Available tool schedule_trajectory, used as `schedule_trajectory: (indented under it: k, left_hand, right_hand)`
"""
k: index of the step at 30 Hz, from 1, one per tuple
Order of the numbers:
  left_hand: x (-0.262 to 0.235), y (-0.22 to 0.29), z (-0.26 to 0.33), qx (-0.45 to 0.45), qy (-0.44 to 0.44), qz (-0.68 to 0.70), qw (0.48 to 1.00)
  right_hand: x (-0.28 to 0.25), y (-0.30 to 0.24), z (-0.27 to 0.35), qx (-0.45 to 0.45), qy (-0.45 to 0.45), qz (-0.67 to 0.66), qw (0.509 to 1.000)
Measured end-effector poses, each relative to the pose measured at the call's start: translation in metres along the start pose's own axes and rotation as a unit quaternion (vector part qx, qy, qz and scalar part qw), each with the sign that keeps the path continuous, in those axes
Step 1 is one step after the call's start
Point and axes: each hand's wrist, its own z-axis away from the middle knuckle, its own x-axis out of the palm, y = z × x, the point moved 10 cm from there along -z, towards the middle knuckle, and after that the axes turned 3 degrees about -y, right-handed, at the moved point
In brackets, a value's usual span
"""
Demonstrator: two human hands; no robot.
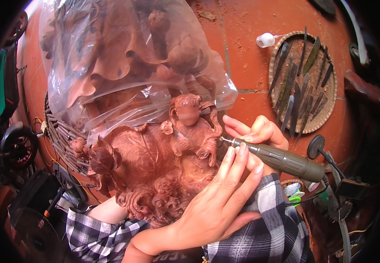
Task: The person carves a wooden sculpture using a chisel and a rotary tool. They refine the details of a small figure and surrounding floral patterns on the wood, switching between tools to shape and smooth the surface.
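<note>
My right hand (264,133) grips a dark green rotary carving tool (286,161) like a pen. Its thin metal burr (223,139) points left, close beside the carved small figure (192,125). My left hand (218,199) is open, palm down, in front of the reddish-brown wood carving (139,153). Its outstretched fingertips rest by the tool's front end and the right hand. Folds, leaf shapes and curled relief cover the carving's lower part. Whether the burr touches the wood, I cannot tell.
Clear plastic sheeting (141,57) drapes over the carving's upper part. On the right, a round woven tray (332,94) holds several flat files, with a small white bottle (265,40) beside it. Sticklike pieces (62,136) and an orange cable (51,153) lie left.
</note>
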Motion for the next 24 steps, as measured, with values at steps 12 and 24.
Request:
schedule_trajectory:
  k: [12, 24]
  left_hand:
    - [-0.006, 0.000, 0.005, 0.004, 0.017, -0.012, 1.000]
    - [0.000, 0.001, 0.001, 0.009, 0.005, -0.014, 1.000]
  right_hand:
    - [0.008, 0.003, -0.005, 0.008, 0.022, 0.006, 1.000]
    - [0.003, -0.003, -0.002, -0.002, -0.002, 0.011, 1.000]
